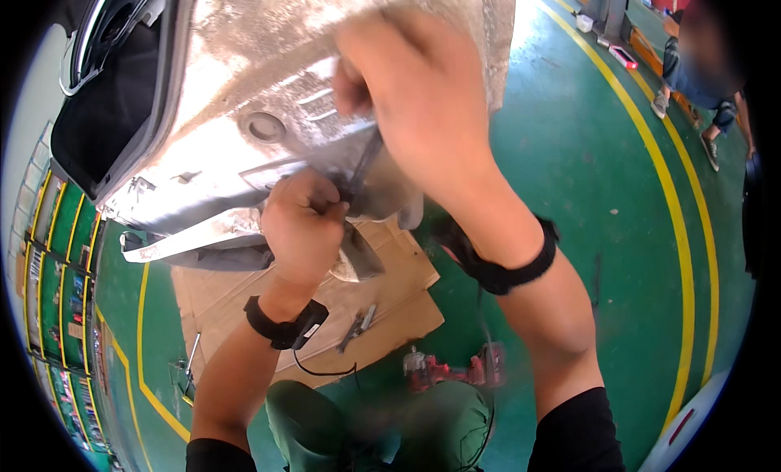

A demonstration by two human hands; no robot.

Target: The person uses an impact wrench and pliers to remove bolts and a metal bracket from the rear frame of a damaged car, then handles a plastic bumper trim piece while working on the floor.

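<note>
Dark slim strip (366, 160) slants, right of the round recess (266, 128), from the curled right hand (423, 93) down toward the narrowed left hand (303, 220); either grip is unclear.

green floor (614, 187) | yellow floor lines (689, 285) | shelving rack (63, 265), left | glare (529, 24), upper right

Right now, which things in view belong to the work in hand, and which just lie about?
Apparently in the work:
left hand
right hand
vehicle body
blurred dark slender object between the hands

Lying about, unheld:
red power tool
hand tools on cardboard
</note>
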